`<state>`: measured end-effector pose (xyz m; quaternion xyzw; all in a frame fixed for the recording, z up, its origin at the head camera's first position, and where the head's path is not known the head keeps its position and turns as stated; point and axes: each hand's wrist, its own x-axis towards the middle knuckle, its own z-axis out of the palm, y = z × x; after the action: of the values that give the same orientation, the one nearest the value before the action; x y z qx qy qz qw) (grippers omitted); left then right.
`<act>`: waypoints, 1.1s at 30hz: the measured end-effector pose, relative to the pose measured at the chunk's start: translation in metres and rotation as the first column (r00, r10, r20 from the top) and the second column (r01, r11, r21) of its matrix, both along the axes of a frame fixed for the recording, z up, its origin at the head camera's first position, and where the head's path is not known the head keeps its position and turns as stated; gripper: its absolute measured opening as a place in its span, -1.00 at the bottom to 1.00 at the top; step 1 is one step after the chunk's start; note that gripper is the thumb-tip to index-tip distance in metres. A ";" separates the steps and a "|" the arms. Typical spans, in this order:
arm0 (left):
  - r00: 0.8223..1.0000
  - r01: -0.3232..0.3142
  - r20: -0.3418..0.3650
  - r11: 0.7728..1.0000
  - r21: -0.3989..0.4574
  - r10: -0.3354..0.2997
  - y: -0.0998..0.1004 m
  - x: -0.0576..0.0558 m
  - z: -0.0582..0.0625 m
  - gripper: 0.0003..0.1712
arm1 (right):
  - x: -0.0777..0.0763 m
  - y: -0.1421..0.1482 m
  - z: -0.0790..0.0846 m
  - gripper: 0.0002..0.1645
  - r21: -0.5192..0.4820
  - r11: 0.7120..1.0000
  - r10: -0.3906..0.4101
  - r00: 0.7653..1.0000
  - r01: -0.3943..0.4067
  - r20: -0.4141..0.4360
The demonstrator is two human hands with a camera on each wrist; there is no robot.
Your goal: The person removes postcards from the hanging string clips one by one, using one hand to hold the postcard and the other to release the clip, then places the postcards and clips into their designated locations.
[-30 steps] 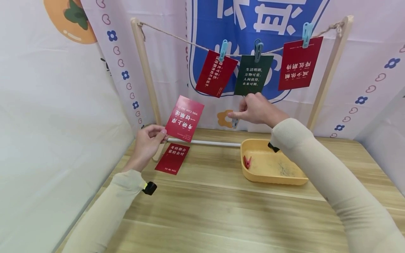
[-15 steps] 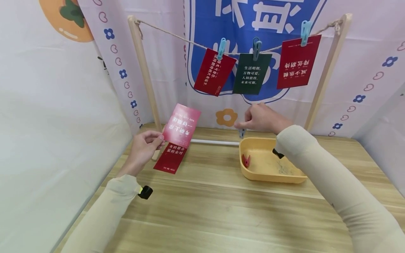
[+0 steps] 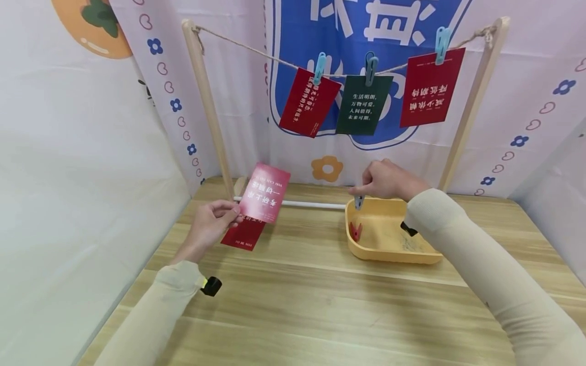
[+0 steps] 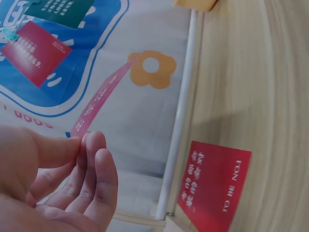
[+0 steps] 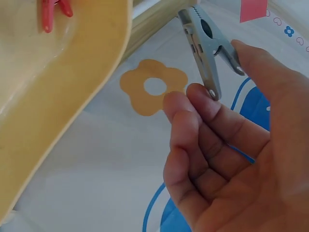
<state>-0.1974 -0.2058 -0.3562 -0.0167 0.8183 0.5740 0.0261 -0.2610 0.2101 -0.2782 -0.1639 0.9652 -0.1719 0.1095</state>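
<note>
My left hand [image 3: 212,223] pinches a pinkish-red card [image 3: 265,193] by its edge between thumb and fingers. In the head view that card overlaps a second red card [image 3: 243,235] lying on the table; the left wrist view shows the two apart. My right hand [image 3: 386,179] pinches a grey clothespin [image 5: 203,48] by its handles, thumb on one and fingertips on the other. In the head view the clothespin hangs at the left rim of a yellow tray [image 3: 393,258]. Inside the tray, at its left end, is a red clothespin [image 3: 355,232].
A twine line [image 3: 247,46] runs between two wooden posts [image 3: 208,107]. On it, light blue clothespins [image 3: 320,68] hold a red card [image 3: 310,101], a green card [image 3: 363,105] and another red card [image 3: 432,89]. A white rod [image 3: 313,205] lies low between the posts, before a printed cloth.
My left hand's card has come down over the card on the table. My right hand has moved down and right with the grey clothespin, from below the green card to the tray's rim.
</note>
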 end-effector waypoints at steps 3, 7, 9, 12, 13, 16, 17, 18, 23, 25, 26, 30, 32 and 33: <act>1.000 0.003 0.019 1.000 -0.004 -0.003 0.002 0.001 -0.005 -0.62 | -0.001 0.003 -0.003 -0.38 0.016 1.000 -0.020 0.999 0.019 0.034; 0.999 0.011 0.043 1.000 -0.022 -0.010 0.003 0.001 -0.010 -0.65 | -0.001 0.007 -0.007 -0.37 0.038 0.998 -0.043 0.996 0.040 0.074; 0.999 0.016 0.051 1.000 -0.027 -0.014 0.004 0.002 -0.012 -0.66 | -0.001 0.009 -0.009 -0.35 0.052 0.998 -0.048 0.995 0.043 0.086; 0.998 0.030 0.057 0.999 -0.011 -0.029 0.005 0.003 -0.014 -0.67 | -0.001 0.011 -0.012 -0.34 0.066 0.997 -0.057 0.993 0.051 0.100; 0.998 0.034 0.059 0.999 -0.004 -0.033 0.005 0.004 -0.014 -0.67 | -0.001 0.011 -0.013 -0.34 0.071 0.996 -0.060 0.993 0.053 0.104; 0.997 0.043 0.067 0.999 0.004 -0.043 0.005 0.004 -0.016 -0.68 | -0.001 0.012 -0.015 -0.36 0.083 0.995 -0.063 0.990 0.053 0.123; 0.996 0.046 0.070 0.999 0.001 -0.046 0.004 0.005 -0.017 -0.68 | -0.001 0.012 -0.016 -0.38 0.091 0.994 -0.064 0.989 0.053 0.131; 0.996 0.048 0.073 0.999 -0.003 -0.048 0.004 0.005 -0.018 -0.68 | -0.001 0.012 -0.017 -0.40 0.097 0.994 -0.065 0.988 0.052 0.140; 0.995 0.060 0.082 0.998 -0.025 -0.058 0.002 0.005 -0.024 -0.69 | 0.000 0.013 -0.021 -0.44 0.135 0.990 -0.067 0.981 0.043 0.184; 0.995 0.063 0.085 0.998 -0.025 -0.061 0.002 0.006 -0.025 -0.70 | 0.000 0.013 -0.024 -0.45 0.141 0.989 -0.073 0.977 0.045 0.199; 0.994 0.061 0.091 0.998 -0.022 -0.059 0.002 0.007 -0.025 -0.70 | 0.000 0.013 -0.025 -0.47 0.146 0.988 -0.078 0.975 0.048 0.207; 0.993 0.067 0.101 0.998 -0.015 -0.065 0.003 0.009 -0.027 -0.70 | 0.000 0.015 -0.032 -0.47 0.168 0.984 -0.100 0.968 0.062 0.231; 0.992 0.071 0.103 0.997 -0.022 -0.069 0.004 0.010 -0.028 -0.70 | 0.000 0.015 -0.035 -0.47 0.181 0.981 -0.109 0.965 0.066 0.238; 0.992 0.075 0.101 0.997 -0.027 -0.072 0.004 0.011 -0.028 -0.70 | -0.001 0.015 -0.036 -0.46 0.184 0.980 -0.115 0.964 0.071 0.241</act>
<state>-0.1865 -0.2016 -0.3846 -0.0157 0.8248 0.5584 0.0877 -0.2616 0.2256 -0.3141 -0.0849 0.9617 -0.1113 0.2359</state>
